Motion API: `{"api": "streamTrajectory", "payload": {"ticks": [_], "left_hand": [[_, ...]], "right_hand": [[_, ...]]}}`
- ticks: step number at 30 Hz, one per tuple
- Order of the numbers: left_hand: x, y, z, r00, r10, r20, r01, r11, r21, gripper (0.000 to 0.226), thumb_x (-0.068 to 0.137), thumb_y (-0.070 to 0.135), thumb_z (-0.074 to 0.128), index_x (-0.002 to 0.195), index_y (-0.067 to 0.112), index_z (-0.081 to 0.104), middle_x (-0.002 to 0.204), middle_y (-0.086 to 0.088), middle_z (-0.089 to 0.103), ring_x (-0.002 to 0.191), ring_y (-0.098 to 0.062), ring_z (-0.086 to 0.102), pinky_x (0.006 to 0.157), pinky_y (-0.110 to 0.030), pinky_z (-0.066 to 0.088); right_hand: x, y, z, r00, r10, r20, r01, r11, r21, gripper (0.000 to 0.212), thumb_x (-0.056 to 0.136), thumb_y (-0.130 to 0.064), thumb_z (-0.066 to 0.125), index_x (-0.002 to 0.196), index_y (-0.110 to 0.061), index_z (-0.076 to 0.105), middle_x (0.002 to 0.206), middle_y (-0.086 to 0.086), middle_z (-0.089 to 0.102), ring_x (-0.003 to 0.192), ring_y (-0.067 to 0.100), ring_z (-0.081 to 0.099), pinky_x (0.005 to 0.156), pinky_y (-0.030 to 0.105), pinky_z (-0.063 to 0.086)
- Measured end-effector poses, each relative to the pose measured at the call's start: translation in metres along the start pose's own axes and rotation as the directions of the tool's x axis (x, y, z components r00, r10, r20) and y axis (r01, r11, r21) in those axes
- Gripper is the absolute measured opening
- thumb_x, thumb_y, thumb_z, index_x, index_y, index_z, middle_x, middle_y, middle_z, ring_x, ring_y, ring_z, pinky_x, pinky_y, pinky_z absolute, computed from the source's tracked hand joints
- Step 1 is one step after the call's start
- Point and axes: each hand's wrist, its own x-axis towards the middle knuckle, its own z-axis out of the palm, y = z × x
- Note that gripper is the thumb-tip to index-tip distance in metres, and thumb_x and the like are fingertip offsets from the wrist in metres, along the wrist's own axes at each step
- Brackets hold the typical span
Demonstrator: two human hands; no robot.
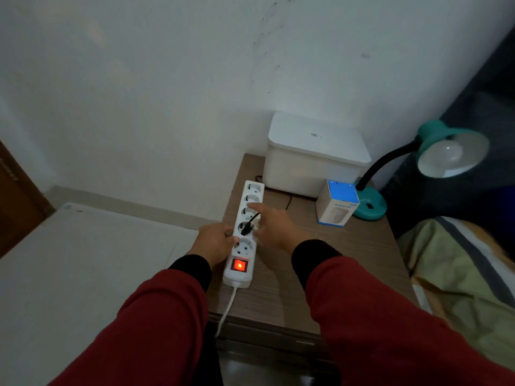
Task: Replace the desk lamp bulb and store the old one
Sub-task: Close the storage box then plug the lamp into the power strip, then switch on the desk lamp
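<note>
A: White power strip, 5 sockets, on wood-grain tabletop; red switch lit. Black plug in 4th socket fr. far end.

B: Hands?

A: Left hand grips strip's left edge. Right hand released, fingers spread over the plug; contact w/ plug unclear, poss. touching.

B: Lamp?

A: Teal desk lamp, far right corner, bulb still in shade. Blue-white bulb box beside its base; white lidded bin behind, at wall.

Bare tabletop right of power strip; bulb box, storage box, perhaps lamp crowding the back.
</note>
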Motion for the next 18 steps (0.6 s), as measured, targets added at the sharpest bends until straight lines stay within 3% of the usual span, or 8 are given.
{"api": "streamTrajectory", "payload": {"ticks": [2, 6, 12, 18], "left_hand": [[0.0, 0.006, -0.005, 1.0, -0.003, 0.023, -0.001, 0.985, 0.175, 0.034, 0.097, 0.028, 0.043, 0.121, 0.012, 0.061, 0.123, -0.01, 0.063, 0.115, -0.025, 0.057, 0.098, -0.03, 0.042], [0.006, 0.018, -0.016, 0.999, -0.046, 0.004, 0.041, 0.921, 0.387, 0.038, 0.095, 0.033, 0.042, 0.119, 0.008, 0.057, 0.128, -0.013, 0.057, 0.116, -0.029, 0.055, 0.096, -0.033, 0.045], [0.002, 0.059, -0.037, 0.996, -0.037, -0.076, 0.068, 0.892, 0.448, 0.037, 0.093, 0.026, 0.052, 0.122, 0.002, 0.054, 0.129, -0.017, 0.053, 0.119, -0.029, 0.054, 0.094, -0.032, 0.047], [0.003, 0.11, -0.04, 0.994, 0.035, -0.104, 0.018, 0.881, 0.472, 0.038, 0.092, 0.021, 0.051, 0.125, 0.002, 0.053, 0.132, -0.016, 0.052, 0.12, -0.028, 0.053, 0.095, -0.032, 0.046]], "right_hand": [[-0.007, 0.0, -0.016, 0.999, 0.027, 0.033, -0.026, 0.999, -0.028, 0.064, 0.087, -0.016, 0.058, 0.144, -0.026, 0.033, 0.134, 0.014, 0.055, 0.122, 0.027, 0.053, 0.102, 0.034, 0.042], [-0.021, -0.001, -0.046, 0.984, 0.136, 0.113, -0.101, 0.957, -0.273, 0.041, 0.091, -0.022, 0.054, 0.129, -0.005, 0.052, 0.135, 0.015, 0.053, 0.123, 0.03, 0.051, 0.097, 0.035, 0.044], [-0.023, 0.008, -0.075, 0.979, 0.181, 0.096, -0.133, 0.917, -0.376, 0.043, 0.087, -0.03, 0.06, 0.119, -0.003, 0.058, 0.128, 0.014, 0.058, 0.115, 0.031, 0.057, 0.091, 0.036, 0.047], [-0.04, 0.032, -0.122, 0.984, 0.175, 0.035, -0.148, 0.911, -0.386, 0.044, 0.087, -0.031, 0.062, 0.12, -0.002, 0.057, 0.13, 0.015, 0.056, 0.119, 0.03, 0.054, 0.093, 0.035, 0.045]]}}
